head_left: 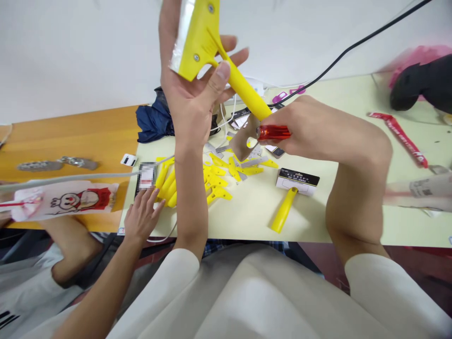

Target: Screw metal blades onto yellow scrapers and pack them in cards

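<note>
Up high, my left hand [197, 99] grips a yellow scraper [201, 40] by its neck, with the thumb in front and fingers behind. Its wide head carries screws and a pale, shiny strip along the edge. My right hand [310, 127] is closed around a translucent red screwdriver handle [274, 132]; its shaft is not visible. The lower end of the scraper's handle meets the right hand, and whether those fingers also hold it is hidden. Under the hands lies a pile of yellow scraper parts [215, 176] with metal plates. A yellow handle [282, 212] with a black-and-white card [298, 181] lies nearer me.
Another person's hand [143, 214] rests beside the pile, near a phone [146, 176]. A dark blue folded cloth item [153, 117] lies behind. A black cable [335, 61] crosses at right, above a red strap [402, 139]. Drink cups in plastic sleeves [70, 200] lie at left.
</note>
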Demonstrator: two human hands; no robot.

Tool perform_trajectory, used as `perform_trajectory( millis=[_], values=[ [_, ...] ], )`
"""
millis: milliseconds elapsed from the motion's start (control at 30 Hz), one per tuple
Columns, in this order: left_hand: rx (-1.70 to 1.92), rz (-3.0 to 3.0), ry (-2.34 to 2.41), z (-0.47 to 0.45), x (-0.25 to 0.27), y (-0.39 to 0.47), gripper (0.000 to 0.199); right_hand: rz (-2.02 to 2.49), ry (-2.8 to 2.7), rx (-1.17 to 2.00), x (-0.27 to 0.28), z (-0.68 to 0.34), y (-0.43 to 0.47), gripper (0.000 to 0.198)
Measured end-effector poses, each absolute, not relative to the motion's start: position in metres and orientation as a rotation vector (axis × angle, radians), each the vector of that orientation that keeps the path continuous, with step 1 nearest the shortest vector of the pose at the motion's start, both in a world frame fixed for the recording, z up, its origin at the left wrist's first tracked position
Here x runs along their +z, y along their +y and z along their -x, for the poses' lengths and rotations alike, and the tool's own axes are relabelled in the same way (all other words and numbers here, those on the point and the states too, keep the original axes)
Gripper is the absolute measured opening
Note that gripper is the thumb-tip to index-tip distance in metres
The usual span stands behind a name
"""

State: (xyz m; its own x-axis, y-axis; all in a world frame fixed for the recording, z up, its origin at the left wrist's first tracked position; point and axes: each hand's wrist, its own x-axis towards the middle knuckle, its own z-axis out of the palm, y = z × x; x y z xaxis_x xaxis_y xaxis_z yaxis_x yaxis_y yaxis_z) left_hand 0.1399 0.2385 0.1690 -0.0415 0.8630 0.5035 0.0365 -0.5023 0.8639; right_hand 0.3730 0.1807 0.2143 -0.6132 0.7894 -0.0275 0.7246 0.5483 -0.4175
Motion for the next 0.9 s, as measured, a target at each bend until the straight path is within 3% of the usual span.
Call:
perform_trajectory(
  millis=[67,333,467,600,767,900],
  values=[
    [1.604,-1.639,0.810,-0.137,0.173,0.233,0.068,1.341,-2.614,0.508,0.217,-0.374,0.179,0.036],
    [1.476,-1.887,0.590,-0.132,0.186,0.218,0.052,1.362,-2.576,0.392,0.216,-0.382,0.179,0.041],
    [1.524,-1.791,0.666,-0.135,0.186,0.218,0.055,1.429,-2.544,0.327,0.217,-0.379,0.177,0.042],
    [1.632,-1.655,0.815,-0.134,0.183,0.224,0.063,1.481,-2.544,0.235,0.220,-0.378,0.176,0.038],
    [1.659,-1.889,0.474,-0.122,0.173,0.243,0.053,1.462,-2.558,0.147,0.228,-0.375,0.175,0.026],
    [1.617,-2.015,0.446,-0.113,0.163,0.263,0.054,1.527,-2.481,0.152,0.232,-0.373,0.173,0.030]
  ],
)
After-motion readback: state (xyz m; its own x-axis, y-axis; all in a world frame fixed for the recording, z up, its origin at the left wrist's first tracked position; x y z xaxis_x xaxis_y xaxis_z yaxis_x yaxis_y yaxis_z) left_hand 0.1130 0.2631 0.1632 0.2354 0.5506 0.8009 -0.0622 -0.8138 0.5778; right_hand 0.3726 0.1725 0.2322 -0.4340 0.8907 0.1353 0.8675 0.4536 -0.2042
